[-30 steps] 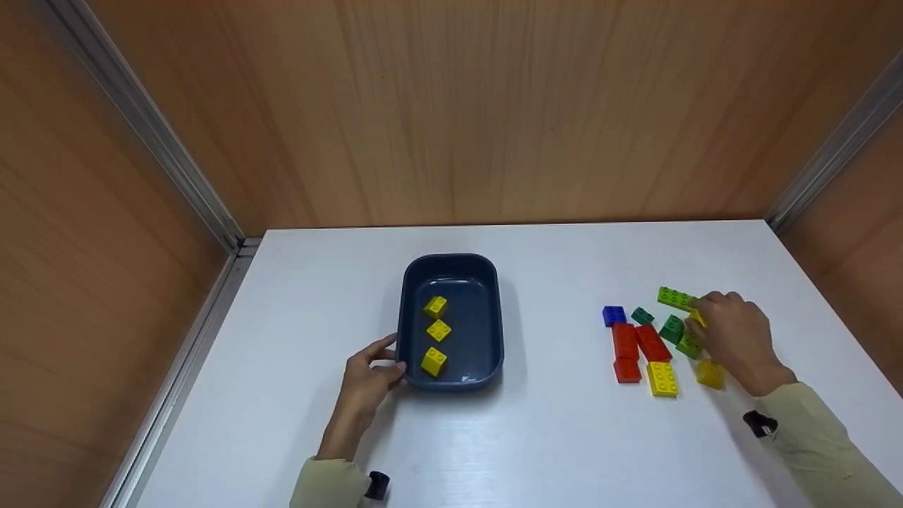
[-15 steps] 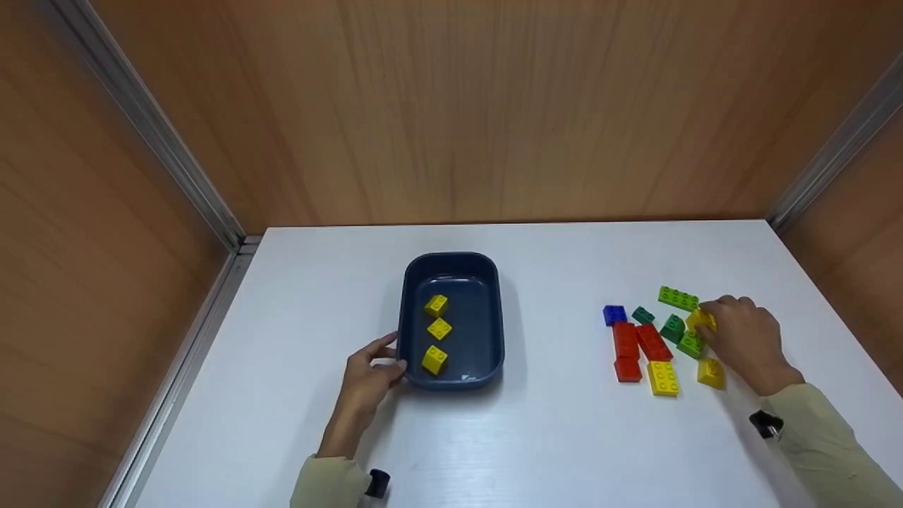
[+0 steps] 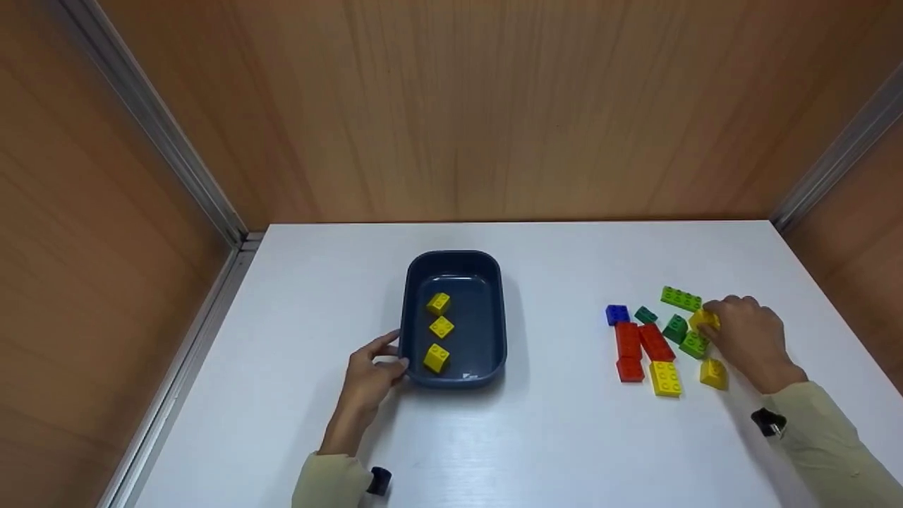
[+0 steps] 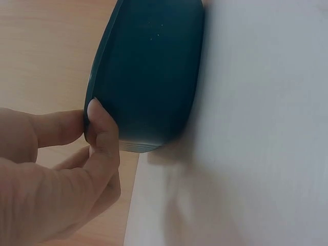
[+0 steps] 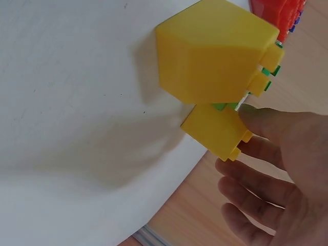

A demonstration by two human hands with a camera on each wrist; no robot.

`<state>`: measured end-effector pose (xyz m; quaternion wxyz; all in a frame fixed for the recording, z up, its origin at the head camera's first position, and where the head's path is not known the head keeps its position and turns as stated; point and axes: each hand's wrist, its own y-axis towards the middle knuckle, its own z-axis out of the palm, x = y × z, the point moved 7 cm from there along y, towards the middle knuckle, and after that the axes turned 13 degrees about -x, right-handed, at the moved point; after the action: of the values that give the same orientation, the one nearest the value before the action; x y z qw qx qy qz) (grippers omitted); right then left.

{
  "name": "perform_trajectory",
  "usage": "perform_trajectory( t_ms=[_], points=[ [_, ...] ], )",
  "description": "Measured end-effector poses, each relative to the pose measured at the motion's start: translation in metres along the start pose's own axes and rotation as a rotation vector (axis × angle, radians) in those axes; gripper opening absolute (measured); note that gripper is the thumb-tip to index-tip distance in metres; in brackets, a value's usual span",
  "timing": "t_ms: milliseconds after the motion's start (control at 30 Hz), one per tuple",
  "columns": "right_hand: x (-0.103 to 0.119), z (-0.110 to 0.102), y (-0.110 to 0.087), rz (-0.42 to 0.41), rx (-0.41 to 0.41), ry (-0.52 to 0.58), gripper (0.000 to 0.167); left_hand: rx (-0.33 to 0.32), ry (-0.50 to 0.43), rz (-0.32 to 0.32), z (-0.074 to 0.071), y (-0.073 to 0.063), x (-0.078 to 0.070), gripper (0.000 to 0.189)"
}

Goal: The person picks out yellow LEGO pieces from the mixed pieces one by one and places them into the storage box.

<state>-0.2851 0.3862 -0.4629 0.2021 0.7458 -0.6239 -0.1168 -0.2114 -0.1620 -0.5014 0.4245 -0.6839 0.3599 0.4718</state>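
in tray (image 3: 453, 387): 3 yellow bricks (image 3: 441, 327). on table (image 3: 564, 437): 3 loose yellow bricks (image 3: 665, 379), 3 red bricks (image 3: 628, 341), 4 green bricks (image 3: 675, 329), 1 blue brick (image 3: 616, 315). left hand (image 3: 370, 377) pinches tray's near-left rim; right hand (image 3: 751, 339) reaches forward, pinching farthest loose yellow brick (image 3: 701, 321).

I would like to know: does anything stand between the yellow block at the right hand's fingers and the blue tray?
Yes. On the table, the dark green block, red blocks and blue block lie between the yellow block and the tray. Nothing visible hangs above them.
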Motion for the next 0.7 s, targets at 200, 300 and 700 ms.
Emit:
perform_trajectory(
  t_ms=[200, 300, 700],
  points=[
    [0.003, -0.01, 0.005, -0.024, -0.059, 0.004, 0.038, 0.005, -0.01, 0.006, 0.0, 0.0, 0.0, 0.055],
    [0.005, -0.014, 0.009, -0.031, -0.087, 0.01, 0.038, 0.012, -0.024, 0.015, 0.0, 0.0, -0.001, 0.055],
    [0.028, -0.024, 0.031, -0.036, -0.083, 0.021, 0.036, 0.004, -0.018, 0.009, 0.001, 0.001, -0.001, 0.055]
  ],
)
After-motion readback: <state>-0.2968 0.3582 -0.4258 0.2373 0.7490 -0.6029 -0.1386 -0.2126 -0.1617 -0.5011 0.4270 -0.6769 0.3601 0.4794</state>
